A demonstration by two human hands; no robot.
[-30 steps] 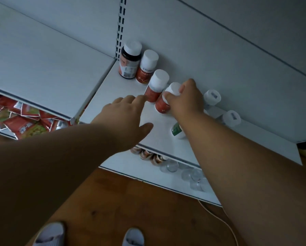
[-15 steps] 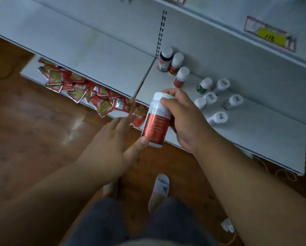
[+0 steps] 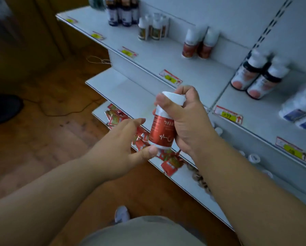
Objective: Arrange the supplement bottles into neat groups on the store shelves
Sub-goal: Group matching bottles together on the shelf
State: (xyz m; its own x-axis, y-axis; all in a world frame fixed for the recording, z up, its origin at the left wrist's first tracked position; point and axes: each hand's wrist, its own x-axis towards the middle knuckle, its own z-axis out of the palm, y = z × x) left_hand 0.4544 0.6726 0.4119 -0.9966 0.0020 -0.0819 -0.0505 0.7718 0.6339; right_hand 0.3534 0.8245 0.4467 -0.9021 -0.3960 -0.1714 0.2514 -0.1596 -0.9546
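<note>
My right hand [image 3: 189, 119] grips a red-labelled bottle with a white cap [image 3: 162, 130], held upright in front of the white shelves. My left hand [image 3: 123, 141] is open beside it, thumb tip touching the bottle's bottom edge. On the upper shelf [image 3: 154, 55] two matching red bottles [image 3: 197, 44] stand at the back wall. Left of them stands a group of green-labelled bottles [image 3: 153, 29], and further left dark blue-labelled bottles [image 3: 122, 13]. Two dark bottles with white caps [image 3: 260, 75] and two white bottles with blue labels [image 3: 301, 107] stand on the right bay's shelf [image 3: 251, 110].
Red sachets [image 3: 141, 135] lie scattered on the lowest shelf under my hands. White bottle caps [image 3: 254, 158] show on the lower right shelf. Yellow price tags [image 3: 227, 114] line the shelf edges. A wooden floor [image 3: 42, 139] with a cable lies to the left; my shoe [image 3: 122, 213] shows below.
My right hand took the red bottle off the low shelf and raised it. The view swung up to the upper shelves. My left hand stayed at the bottle's base.
</note>
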